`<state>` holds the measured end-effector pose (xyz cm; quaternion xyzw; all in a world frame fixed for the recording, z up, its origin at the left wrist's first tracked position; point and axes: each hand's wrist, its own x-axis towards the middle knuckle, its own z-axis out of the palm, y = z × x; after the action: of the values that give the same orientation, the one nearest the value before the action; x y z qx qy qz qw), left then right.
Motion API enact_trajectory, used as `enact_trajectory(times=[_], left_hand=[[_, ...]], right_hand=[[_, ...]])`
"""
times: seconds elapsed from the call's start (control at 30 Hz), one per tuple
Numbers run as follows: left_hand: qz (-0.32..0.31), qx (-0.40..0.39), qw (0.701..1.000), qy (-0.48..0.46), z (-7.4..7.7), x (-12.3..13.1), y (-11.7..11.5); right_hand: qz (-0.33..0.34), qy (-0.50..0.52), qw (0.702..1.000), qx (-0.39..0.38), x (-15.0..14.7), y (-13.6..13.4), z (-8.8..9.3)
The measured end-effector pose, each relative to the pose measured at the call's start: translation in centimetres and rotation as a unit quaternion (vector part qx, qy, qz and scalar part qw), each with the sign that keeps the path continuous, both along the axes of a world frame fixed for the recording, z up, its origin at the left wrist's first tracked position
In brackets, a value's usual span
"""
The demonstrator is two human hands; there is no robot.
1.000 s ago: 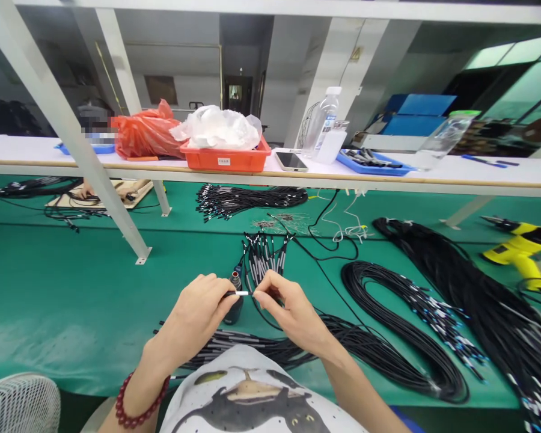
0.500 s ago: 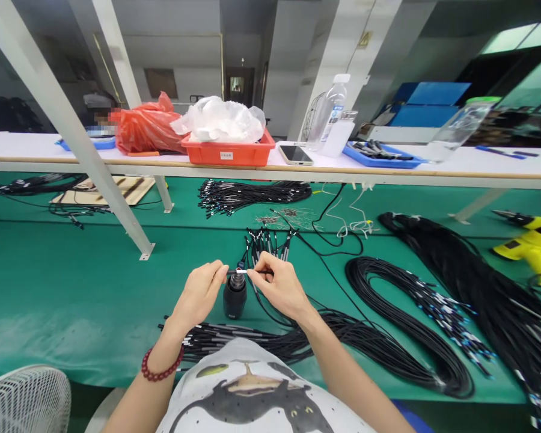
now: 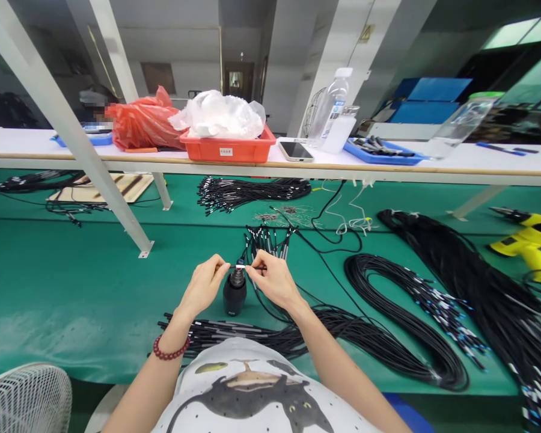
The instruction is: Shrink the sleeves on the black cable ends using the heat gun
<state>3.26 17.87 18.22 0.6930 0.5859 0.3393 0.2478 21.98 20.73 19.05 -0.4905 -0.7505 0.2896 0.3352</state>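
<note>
Between my two hands a thin black cable (image 3: 256, 268) with a short white sleeve (image 3: 240, 266) is stretched level. My left hand (image 3: 206, 284) pinches its left end between thumb and fingertips. On the other side, my right hand (image 3: 273, 278) is closed around the cable just right of the white sleeve. Directly beneath the sleeve stands an upright black heat gun (image 3: 235, 294), its metal nozzle pointing up. Whether the nozzle touches the cable I cannot tell. Behind my right hand lies a bunch of black cable ends (image 3: 267, 240).
Bundles of black cables lie near me (image 3: 234, 332), to the right (image 3: 388, 307) and at the back (image 3: 252, 191). A yellow heat gun (image 3: 525, 240) rests far right. Overhead, a white shelf (image 3: 297, 171) holds a red bin (image 3: 228, 150), a phone and bottles. A slanted post (image 3: 85, 150) rises at left.
Both hands stay on the cable over the nozzle, shifted very slightly upward in the picture. My left forearm has moved a little to the right. The rest is as before, apart from a small camera shift.
</note>
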Motion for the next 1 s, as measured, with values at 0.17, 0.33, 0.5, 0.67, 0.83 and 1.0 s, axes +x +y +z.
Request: enact_trajectory(times=[0.17, 0.33, 0.5, 0.67, 0.83, 1.0], left_hand=[[-0.008, 0.007, 1.000, -0.025, -0.1, -0.2, 0.1], [-0.011, 0.021, 0.999, -0.033, -0.6, -0.4, 0.3], [-0.020, 0.038, 0.999, -0.034, -1.0, -0.4, 0.4], [-0.033, 0.041, 0.999, -0.012, -0.9, -0.6, 0.4], [-0.010, 0.028, 0.996, 0.082, -0.4, -0.3, 0.1], [0.031, 0.019, 0.984, 0.172, 0.1, 0.4, 0.0]], right_hand=[[-0.004, -0.014, 1.000, 0.003, 0.0, 0.2, 0.0], [-0.008, -0.019, 1.000, 0.006, -0.1, 0.1, 0.3], [-0.008, -0.005, 1.000, 0.001, -0.1, 0.0, 0.4], [-0.007, -0.002, 1.000, -0.012, 0.3, -0.2, 0.5], [0.011, -0.014, 1.000, -0.015, 0.7, -0.2, 0.5], [0.017, -0.046, 0.999, 0.002, 0.6, -0.2, 0.5]])
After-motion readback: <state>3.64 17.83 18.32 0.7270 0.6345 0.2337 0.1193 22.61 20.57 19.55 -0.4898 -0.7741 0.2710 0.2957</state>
